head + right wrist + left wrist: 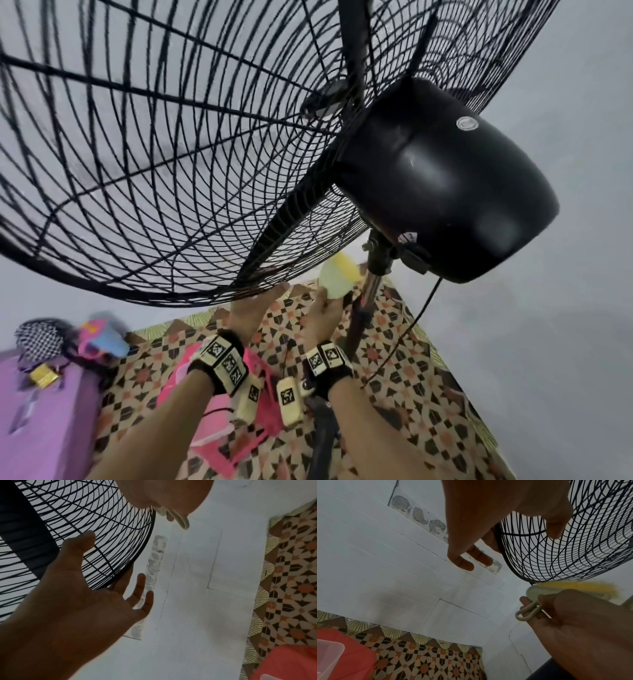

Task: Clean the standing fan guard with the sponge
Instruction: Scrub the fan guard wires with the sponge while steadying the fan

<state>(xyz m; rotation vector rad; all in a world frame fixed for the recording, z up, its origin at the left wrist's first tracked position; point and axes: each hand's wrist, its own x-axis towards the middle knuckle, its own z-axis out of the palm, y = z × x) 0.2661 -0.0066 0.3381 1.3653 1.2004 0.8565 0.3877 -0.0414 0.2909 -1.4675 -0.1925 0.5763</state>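
The black wire fan guard (154, 171) fills the upper head view, tilted over me. My left hand (257, 305) reaches up to its lower rim with fingers spread and straight; in the left wrist view the left hand (488, 513) has its thumb against the wires of the guard (573, 547) and its fingers past the rim. My right hand (325, 311) grips a yellow and pale green sponge (337, 279) just under the guard, beside the pole. The sponge (573, 586) looks blurred, with a cream loop hanging from it. In the right wrist view the left hand (85, 595) lies open at the guard (85, 507).
The black motor housing (445, 178) hangs at the right, on a chrome pole (363, 308) with a black cord (411, 325) trailing down. Below are a patterned floor (411, 394), a pink plastic item (239, 411), a purple surface (41, 411) and grey walls.
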